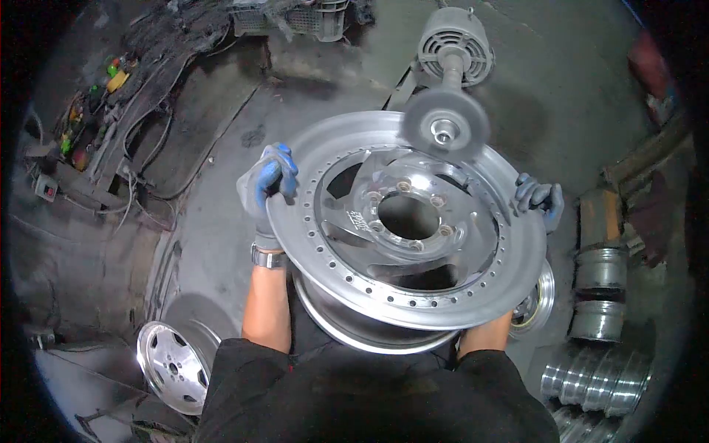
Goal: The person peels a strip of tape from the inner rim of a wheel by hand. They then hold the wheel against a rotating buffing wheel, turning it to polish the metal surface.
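A large grey alloy wheel rim (509, 266) with bolt holes round its lip is held tilted in front of me. My left hand (269, 181), in a blue and grey glove, is closed on its upper left edge. On the right edge, the gloved fingers of my right hand (539, 198) curl over the lip, with the forearm passing behind the rim. A round buffing wheel (469, 122), blurred as if spinning, overlaps the far edge of the rim in this view. Its shaft leads back to an electric motor (454, 40).
Another five-spoke wheel (170, 369) leans at the lower left. Below the held rim, a second round rim (354, 336) shows partly. Shiny wheel barrels (598, 380) line the right side. Cables (166, 196) run along the left, and a plastic crate (310, 22) stands at the back.
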A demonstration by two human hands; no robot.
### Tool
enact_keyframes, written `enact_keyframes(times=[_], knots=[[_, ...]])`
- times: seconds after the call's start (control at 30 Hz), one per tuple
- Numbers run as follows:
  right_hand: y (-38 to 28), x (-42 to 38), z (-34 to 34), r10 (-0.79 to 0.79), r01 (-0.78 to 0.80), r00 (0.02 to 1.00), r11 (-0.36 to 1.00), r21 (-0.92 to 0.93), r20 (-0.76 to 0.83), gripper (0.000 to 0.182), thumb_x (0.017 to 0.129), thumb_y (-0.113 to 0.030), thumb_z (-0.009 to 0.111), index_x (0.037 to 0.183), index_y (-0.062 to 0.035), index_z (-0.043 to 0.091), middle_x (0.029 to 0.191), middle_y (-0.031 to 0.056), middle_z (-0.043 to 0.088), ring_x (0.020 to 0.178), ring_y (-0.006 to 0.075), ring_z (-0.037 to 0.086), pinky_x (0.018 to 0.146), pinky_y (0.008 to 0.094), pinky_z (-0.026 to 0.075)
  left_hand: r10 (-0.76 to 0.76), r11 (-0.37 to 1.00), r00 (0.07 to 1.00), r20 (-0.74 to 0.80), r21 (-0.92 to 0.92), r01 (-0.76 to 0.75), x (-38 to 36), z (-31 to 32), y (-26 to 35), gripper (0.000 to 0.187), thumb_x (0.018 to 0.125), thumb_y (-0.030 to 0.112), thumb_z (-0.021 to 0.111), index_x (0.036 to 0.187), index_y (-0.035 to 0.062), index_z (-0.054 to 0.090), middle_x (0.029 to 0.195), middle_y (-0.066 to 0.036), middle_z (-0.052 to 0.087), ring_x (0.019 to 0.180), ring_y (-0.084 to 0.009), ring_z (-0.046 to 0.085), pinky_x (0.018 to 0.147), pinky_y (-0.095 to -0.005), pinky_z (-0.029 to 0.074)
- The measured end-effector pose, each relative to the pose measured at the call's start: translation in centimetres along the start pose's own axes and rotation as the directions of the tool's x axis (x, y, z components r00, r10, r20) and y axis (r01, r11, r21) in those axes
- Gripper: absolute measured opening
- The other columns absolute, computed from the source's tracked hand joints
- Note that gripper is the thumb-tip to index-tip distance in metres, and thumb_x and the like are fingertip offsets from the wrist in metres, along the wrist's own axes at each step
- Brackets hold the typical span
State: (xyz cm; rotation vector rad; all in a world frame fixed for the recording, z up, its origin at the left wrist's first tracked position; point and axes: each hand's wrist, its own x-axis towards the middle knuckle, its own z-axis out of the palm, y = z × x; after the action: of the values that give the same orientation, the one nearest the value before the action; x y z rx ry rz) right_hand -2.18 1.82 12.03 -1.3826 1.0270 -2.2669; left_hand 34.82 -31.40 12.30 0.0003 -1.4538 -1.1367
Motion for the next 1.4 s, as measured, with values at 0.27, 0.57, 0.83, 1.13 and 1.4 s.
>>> enact_keyframes(times=[0.27,0.57,0.83,1.13,1.4], knots=[[-0.1,0.4,-0.4,-0.007,0.007,0.998,1.0,0.003,-0.064,0.057,0.113,-0.031,0.022,0.069,-0.0116,0.053,0.058,0.0121,0.06,0.071,0.0274,0.055,0.095,0.044,0.04,-0.115,0.992,0.99,-0.084,-0.063,0.11,-0.5,0.8,0.4,0.035,0.09,0.019,0.052,0.06,0.0015,0.055,0.06,-0.008,0.053,0.07,-0.0206,0.047,0.086,-0.039,0.04],[0.7,0.5,0.2,0.008,0.002,0.994,0.996,0.094,-0.111,0.059,0.114,-0.031,0.022,0.073,-0.0111,0.059,0.057,0.0121,0.059,0.072,0.0276,0.055,0.095,0.0443,0.04,-0.122,0.993,0.989,-0.087,-0.004,0.122,-1.0,0.5,1.9,0.033,0.09,0.02,0.054,0.063,0.0002,0.056,0.063,-0.008,0.055,0.069,-0.0188,0.047,0.086,-0.0367,0.04],[1.1,0.4,-0.9,-0.031,0.036,0.995,0.998,0.05,-0.095,0.057,0.113,-0.032,0.025,0.074,-0.0102,0.062,0.057,0.0128,0.06,0.069,0.0287,0.055,0.097,0.0448,0.041,-0.184,0.983,0.975,-0.125,-0.024,0.182,-1.1,1.0,1.8,0.035,0.091,0.019,0.053,0.062,0.0001,0.055,0.062,-0.007,0.053,0.069,-0.0181,0.047,0.084,-0.0344,0.04],[0.1,0.1,-0.4,-0.023,0.03,0.993,0.998,0.056,-0.119,0.06,0.114,-0.032,0.023,0.075,-0.0106,0.064,0.06,0.0121,0.063,0.072,0.028,0.056,0.097,0.0443,0.04,-0.154,0.988,0.981,-0.122,-0.019,0.153,-0.7,1.6,1.5,0.036,0.09,0.019,0.053,0.058,0.0026,0.053,0.061,-0.007,0.053,0.068,-0.0205,0.046,0.085,-0.0386,0.04],[-0.9,-0.2,-0.4,-0.016,0.016,1.0,1.0,-0.007,-0.017,0.061,0.114,-0.032,0.022,0.076,-0.0114,0.065,0.061,0.0111,0.064,0.075,0.0276,0.058,0.098,0.0438,0.04,-0.082,0.994,0.993,-0.089,-0.077,0.076,-0.4,1.2,-0.3,0.037,0.09,0.02,0.053,0.057,0.0021,0.053,0.058,-0.008,0.052,0.069,-0.0212,0.047,0.081,-0.0388,0.038]])
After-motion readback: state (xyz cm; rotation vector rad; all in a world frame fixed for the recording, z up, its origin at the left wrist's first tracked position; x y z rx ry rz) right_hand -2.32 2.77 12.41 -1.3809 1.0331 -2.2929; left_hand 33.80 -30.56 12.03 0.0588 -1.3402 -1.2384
